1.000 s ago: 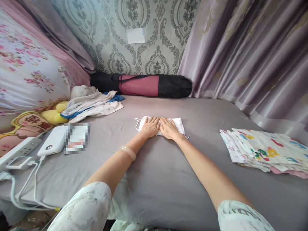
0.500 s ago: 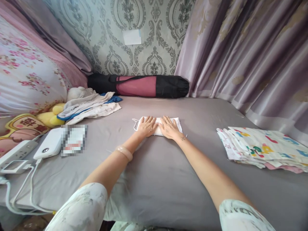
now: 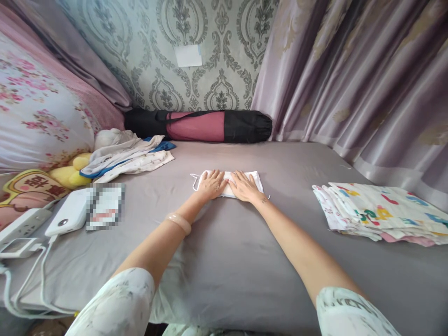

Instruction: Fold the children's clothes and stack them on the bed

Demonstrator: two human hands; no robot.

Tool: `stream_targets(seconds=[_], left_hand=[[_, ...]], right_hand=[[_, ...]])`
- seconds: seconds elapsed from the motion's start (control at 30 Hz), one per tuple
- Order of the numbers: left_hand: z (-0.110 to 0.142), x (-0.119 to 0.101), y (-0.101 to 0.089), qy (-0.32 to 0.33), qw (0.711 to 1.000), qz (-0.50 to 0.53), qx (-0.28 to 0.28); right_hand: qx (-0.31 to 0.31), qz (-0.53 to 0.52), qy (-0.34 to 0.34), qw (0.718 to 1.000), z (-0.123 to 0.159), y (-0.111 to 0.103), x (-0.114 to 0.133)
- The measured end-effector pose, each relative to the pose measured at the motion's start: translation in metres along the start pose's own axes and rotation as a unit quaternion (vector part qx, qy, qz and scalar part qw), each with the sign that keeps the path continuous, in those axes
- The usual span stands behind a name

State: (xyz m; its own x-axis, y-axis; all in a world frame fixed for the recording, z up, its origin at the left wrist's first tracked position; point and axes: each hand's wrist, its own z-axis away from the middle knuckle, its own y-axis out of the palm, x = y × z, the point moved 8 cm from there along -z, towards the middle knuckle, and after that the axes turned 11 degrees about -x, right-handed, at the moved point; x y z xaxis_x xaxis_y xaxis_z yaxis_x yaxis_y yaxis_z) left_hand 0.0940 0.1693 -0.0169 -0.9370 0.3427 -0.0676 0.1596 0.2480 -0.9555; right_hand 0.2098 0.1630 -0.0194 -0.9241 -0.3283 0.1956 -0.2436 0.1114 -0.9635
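Note:
A small folded white cloth with thin ties at its left end lies on the grey bed sheet. My left hand rests flat on its left part, fingers stretched forward. Beside it, my right hand lies palm down on the right part, fingers spread. The two thumbs nearly meet over the middle of the cloth. Much of the cloth is hidden beneath my hands, and neither hand grips it.
Folded printed cloths are stacked at the right. Crumpled clothes lie at the back left. A power bank, a power strip and white cables are on the left. A black and red rolled bag lies along the wall.
The view has shifted slightly, so the surroundings sit a little further left. Both hands stay flat on the white cloth, with no clear change in their pose.

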Motion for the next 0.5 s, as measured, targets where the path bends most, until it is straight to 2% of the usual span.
stream_targets(seconds=[0.17,0.33,0.5], left_hand=[[0.000,0.015,-0.002,-0.023,1.000,-0.012,-0.003],[0.006,0.025,0.006,-0.048,0.998,0.003,0.035],[0.006,0.024,0.007,-0.052,0.998,0.008,0.037]], right_hand=[[-0.030,0.018,0.029,0.999,0.002,-0.009,-0.014],[-0.030,0.025,0.038,0.999,0.004,0.002,-0.025],[-0.039,0.026,0.034,0.998,0.003,0.005,-0.025]])
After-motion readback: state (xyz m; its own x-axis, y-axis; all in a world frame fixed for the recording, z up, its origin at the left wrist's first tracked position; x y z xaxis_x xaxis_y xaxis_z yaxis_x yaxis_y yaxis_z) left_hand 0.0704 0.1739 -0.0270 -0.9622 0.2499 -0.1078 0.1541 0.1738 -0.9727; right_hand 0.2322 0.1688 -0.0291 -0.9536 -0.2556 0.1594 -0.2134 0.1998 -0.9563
